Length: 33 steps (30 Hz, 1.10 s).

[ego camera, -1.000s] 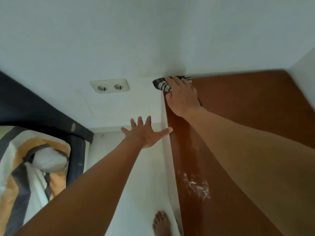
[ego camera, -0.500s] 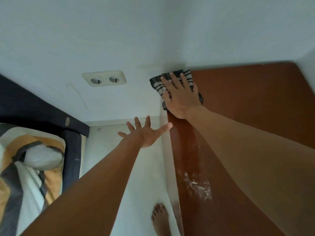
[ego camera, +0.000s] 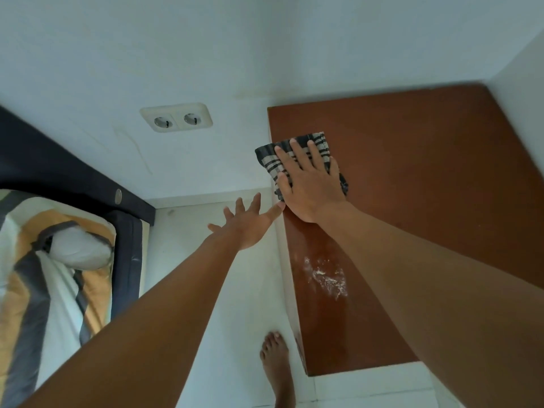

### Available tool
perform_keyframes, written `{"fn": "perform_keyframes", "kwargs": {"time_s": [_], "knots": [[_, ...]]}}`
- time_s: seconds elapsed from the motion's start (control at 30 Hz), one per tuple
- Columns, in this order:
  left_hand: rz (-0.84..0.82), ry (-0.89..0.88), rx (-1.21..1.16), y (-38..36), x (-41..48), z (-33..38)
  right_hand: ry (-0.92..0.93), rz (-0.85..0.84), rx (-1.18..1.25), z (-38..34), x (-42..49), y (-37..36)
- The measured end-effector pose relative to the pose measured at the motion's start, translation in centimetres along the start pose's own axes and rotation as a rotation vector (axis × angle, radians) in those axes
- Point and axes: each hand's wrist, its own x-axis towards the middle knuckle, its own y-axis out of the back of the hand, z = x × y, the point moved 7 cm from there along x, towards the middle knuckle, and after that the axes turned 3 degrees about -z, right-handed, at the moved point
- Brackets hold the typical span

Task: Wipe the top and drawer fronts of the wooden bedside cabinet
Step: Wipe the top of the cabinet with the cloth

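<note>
The wooden bedside cabinet's brown top (ego camera: 426, 172) fills the right side, tucked into a wall corner. My right hand (ego camera: 309, 184) lies flat on a black-and-white checked cloth (ego camera: 268, 159), pressing it onto the top near the left edge, a little forward of the back corner. A white powdery smear (ego camera: 326, 278) marks the top nearer to me, beside my right forearm. My left hand (ego camera: 247, 222) is spread in the air beside the cabinet's left edge, thumb tip touching that edge, holding nothing. The drawer fronts are hidden from view.
A double wall socket (ego camera: 176, 117) sits on the white wall left of the cabinet. A bed with a dark frame (ego camera: 126, 231) and striped bedding (ego camera: 44, 290) stands at the left. My bare foot (ego camera: 276, 366) is on the white tiled floor between them.
My right hand has slid the cloth from the back left corner toward me along the left edge. My left hand stays spread by the cabinet's edge. The view has tilted down.
</note>
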Motion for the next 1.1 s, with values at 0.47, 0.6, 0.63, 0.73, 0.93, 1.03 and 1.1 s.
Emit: {"fn": "perform_keyframes", "kwargs": {"time_s": [0.47,0.6,0.63,0.73,0.93,1.03,1.1], "knots": [[0.007,0.004,0.077,-4.5,-4.6,-1.6,-0.007,0.007,-0.021,0.5,-10.6,-2.6],[0.010,0.016,0.062,-6.4,-6.4,-2.3,0.011,-0.013,-0.032,0.4,-14.3,-3.2],[0.001,0.016,0.055,-7.0,-6.8,-2.5,0.016,-0.017,-0.033,0.4,-15.3,-3.3],[-0.007,0.013,0.041,-8.6,-8.1,-2.8,0.028,-0.028,-0.029,0.4,-18.5,-3.9],[-0.017,-0.035,0.197,-11.6,-8.8,-4.4,0.048,0.004,-0.023,0.5,-24.8,-4.8],[-0.008,-0.008,0.227,-12.5,-9.7,-4.8,0.069,0.005,-0.011,0.5,-27.5,-4.9],[0.014,0.017,0.207,-12.7,-11.0,-4.8,0.089,0.019,-0.007,0.5,-29.0,-4.7]]}}
